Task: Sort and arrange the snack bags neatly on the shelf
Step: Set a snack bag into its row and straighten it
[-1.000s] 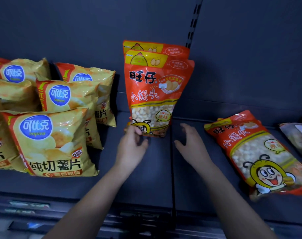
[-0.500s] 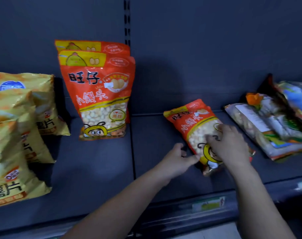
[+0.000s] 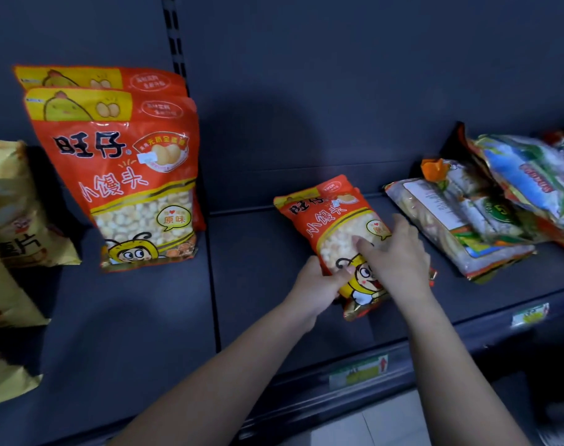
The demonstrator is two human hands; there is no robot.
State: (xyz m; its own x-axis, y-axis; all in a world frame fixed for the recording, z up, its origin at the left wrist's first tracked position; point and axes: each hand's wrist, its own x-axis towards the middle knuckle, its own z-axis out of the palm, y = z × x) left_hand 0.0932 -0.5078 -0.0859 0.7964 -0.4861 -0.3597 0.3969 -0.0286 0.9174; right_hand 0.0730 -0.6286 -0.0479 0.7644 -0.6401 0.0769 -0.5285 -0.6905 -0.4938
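**Hands reach loose bag**

Left hand now grips the lower edge of the flat orange bag, lying right of the standing orange bags; right hand rests on top, grip unclear. Likely joins that row next.

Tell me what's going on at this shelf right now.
A person is tidying a shop shelf. Both hands are on one orange snack bag lying near the middle: the left hand grips its lower left edge, and the right hand holds its right side with the thumb on the front. Two matching bags stand upright at the back left. Yellow chip bags sit far left, and mixed packets are heaped on the right.
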